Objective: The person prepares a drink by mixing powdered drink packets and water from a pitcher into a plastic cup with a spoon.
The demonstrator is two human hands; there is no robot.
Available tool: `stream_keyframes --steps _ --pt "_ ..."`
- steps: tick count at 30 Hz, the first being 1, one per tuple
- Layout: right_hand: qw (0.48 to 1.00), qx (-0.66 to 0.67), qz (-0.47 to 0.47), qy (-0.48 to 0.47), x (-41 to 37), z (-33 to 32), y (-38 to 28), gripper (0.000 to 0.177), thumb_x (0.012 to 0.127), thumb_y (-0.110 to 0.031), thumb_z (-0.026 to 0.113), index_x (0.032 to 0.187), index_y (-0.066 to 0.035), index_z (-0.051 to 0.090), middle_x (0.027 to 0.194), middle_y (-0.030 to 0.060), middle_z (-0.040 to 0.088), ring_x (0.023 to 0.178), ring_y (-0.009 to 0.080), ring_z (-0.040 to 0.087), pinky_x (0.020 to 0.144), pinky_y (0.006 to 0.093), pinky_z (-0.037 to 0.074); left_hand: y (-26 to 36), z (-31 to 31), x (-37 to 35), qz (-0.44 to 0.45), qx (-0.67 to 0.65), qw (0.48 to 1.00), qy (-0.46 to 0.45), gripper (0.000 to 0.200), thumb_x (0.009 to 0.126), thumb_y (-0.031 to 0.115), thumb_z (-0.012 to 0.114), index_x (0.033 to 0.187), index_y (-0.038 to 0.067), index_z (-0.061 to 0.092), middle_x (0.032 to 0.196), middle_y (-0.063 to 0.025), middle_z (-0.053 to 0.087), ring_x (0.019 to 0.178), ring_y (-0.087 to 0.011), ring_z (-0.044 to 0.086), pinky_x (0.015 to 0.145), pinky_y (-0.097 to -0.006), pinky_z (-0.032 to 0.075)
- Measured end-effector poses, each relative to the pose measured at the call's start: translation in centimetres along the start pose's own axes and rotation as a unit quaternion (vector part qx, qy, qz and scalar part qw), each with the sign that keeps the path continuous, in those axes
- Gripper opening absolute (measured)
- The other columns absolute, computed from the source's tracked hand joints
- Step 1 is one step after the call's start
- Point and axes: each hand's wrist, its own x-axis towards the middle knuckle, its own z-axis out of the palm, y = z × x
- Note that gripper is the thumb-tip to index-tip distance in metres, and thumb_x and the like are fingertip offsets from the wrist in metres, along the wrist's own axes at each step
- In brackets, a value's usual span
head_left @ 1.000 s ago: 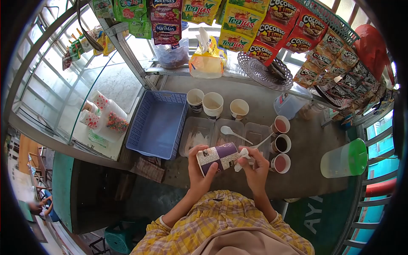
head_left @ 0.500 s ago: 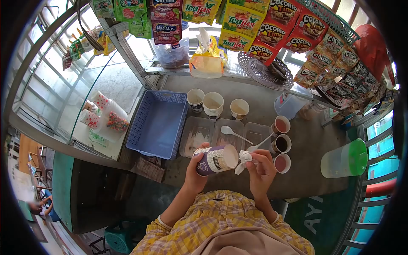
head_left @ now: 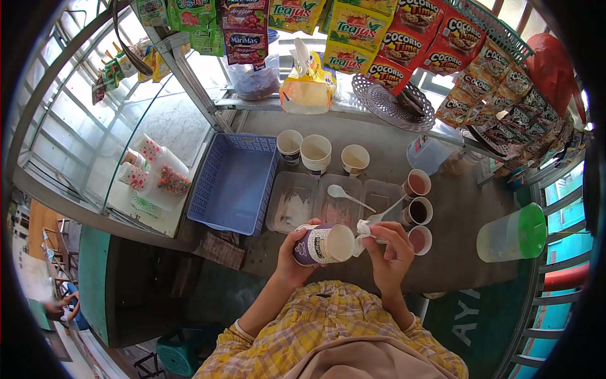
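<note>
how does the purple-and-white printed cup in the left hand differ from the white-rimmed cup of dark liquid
The purple-and-white printed paper cup is tipped sideways, while the round white-rimmed cup of dark liquid stands upright. The printed cup is gripped in the left hand; the white-rimmed cup rests on the grey counter. Dark liquid shows in the white-rimmed cup, none in the printed one. Both are round.

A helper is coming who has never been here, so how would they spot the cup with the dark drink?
On the grey counter, look left of the green-lidded jug. Beside the right hand, three filled cups stand in a row. It is the middle cup: its drink looks nearly black, while its two neighbours hold reddish ones.
</note>
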Motion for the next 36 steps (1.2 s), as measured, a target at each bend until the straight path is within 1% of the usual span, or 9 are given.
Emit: stream_keyframes --steps 7,13,16,24,28,31,32,33,36 --pt "0.998 -0.013 -0.021 -0.052 -0.1 0.3 -0.2 0.024 0.073 0.001 0.077 0.096 -0.005 0.071 0.089 0.0081 0.068 0.076 0.0174 0.062 0.066 0.0268 0.048 -0.1 0.8 -0.3 0.061 0.064 0.996 0.029 0.037 0.088 0.028 0.058 0.118 0.011 0.047 0.108 -0.0104 0.06 0.095 -0.0215 0.065 0.075 -0.0322 0.056" --pt "0.993 -0.006 -0.107 -0.046 0.1 0.1 0.0 0.024 0.073 0.003 0.076 0.094 -0.008 0.073 0.085 0.0059 0.065 0.075 0.0175 0.061 0.064 0.0273 0.048 -0.5 1.0 -0.5 0.153 0.159 0.97 0.098 0.035 0.087 0.019 0.06 0.117 0.009 0.046 0.108 -0.0094 0.056 0.099 -0.0172 0.061 0.083 -0.0304 0.053" --pt "0.986 -0.077 -0.099 -0.106 0.0 0.3 0.2 0.026 0.072 0.003 0.075 0.094 -0.011 0.075 0.081 0.0047 0.062 0.073 0.0175 0.059 0.063 0.0276 0.047 -0.7 1.2 -0.5 0.205 0.244 0.944 0.089 0.034 0.086 0.015 0.06 0.116 0.007 0.045 0.107 -0.0084 0.054 0.099 -0.0152 0.059 0.085 -0.0295 0.051" --pt "0.989 -0.108 -0.054 -0.086 0.6 -0.3 0.8 0.025 0.074 0.003 0.073 0.094 -0.012 0.076 0.079 0.0043 0.06 0.071 0.0175 0.058 0.059 0.0284 0.046 -0.2 2.1 -0.7 0.349 0.468 0.812 0.014 0.034 0.087 0.007 0.062 0.117 0.004 0.045 0.11 -0.0086 0.053 0.101 -0.0152 0.055 0.09 -0.028 0.043" --pt "0.996 -0.082 -0.002 -0.028 -0.1 0.3 0.2 0.023 0.074 0.002 0.074 0.094 -0.01 0.075 0.079 0.0035 0.059 0.069 0.0185 0.058 0.061 0.0302 0.044 -0.5 2.1 -0.6 0.314 0.448 0.835 0.063 0.035 0.089 0.008 0.062 0.119 0.004 0.044 0.111 -0.0085 0.052 0.103 -0.0146 0.053 0.091 -0.0281 0.042" --pt "0.976 -0.17 -0.126 -0.051 -0.7 1.1 0.3 0.02 0.075 0.004 0.073 0.093 -0.005 0.073 0.079 0.0055 0.058 0.07 0.0161 0.058 0.056 0.0264 0.045 -1.5 2.7 -0.3 0.325 0.443 0.831 0.092 0.036 0.09 0.011 0.062 0.12 0.004 0.043 0.111 -0.0076 0.05 0.104 -0.013 0.05 0.09 -0.0266 0.041" --pt "0.974 -0.181 -0.123 -0.061 -1.5 1.6 0.5 0.027 0.071 -0.001 0.076 0.097 -0.01 0.072 0.08 0.0022 0.059 0.073 0.0184 0.057 0.069 0.0325 0.042 -1.9 2.7 -0.2 0.339 0.452 0.82 0.093 0.036 0.091 0.011 0.061 0.12 0.004 0.042 0.111 -0.0072 0.049 0.103 -0.0125 0.05 0.09 -0.0259 0.041" --pt "0.968 -0.192 -0.143 -0.074 -1.9 2.1 0.6 0.028 0.071 -0.002 0.076 0.097 -0.01 0.072 0.08 0.0012 0.059 0.073 0.0174 0.057 0.071 0.0326 0.041 -2.2 2.7 -0.1 0.352 0.461 0.809 0.095 0.035 0.092 0.012 0.061 0.12 0.005 0.042 0.111 -0.0067 0.048 0.103 -0.0119 0.049 0.089 -0.0252 0.04" --pt "0.957 -0.193 -0.186 -0.115 -3.0 2.9 1.2 0.031 0.069 -0.003 0.076 0.098 -0.013 0.072 0.081 -0.0026 0.06 0.073 0.014 0.056 0.079 0.0332 0.037 -2.3 2.8 0.3 0.349 0.385 0.846 0.116 0.032 0.094 0.012 0.058 0.12 0.006 0.041 0.111 -0.005 0.046 0.1 -0.0105 0.047 0.088 -0.0241 0.04"
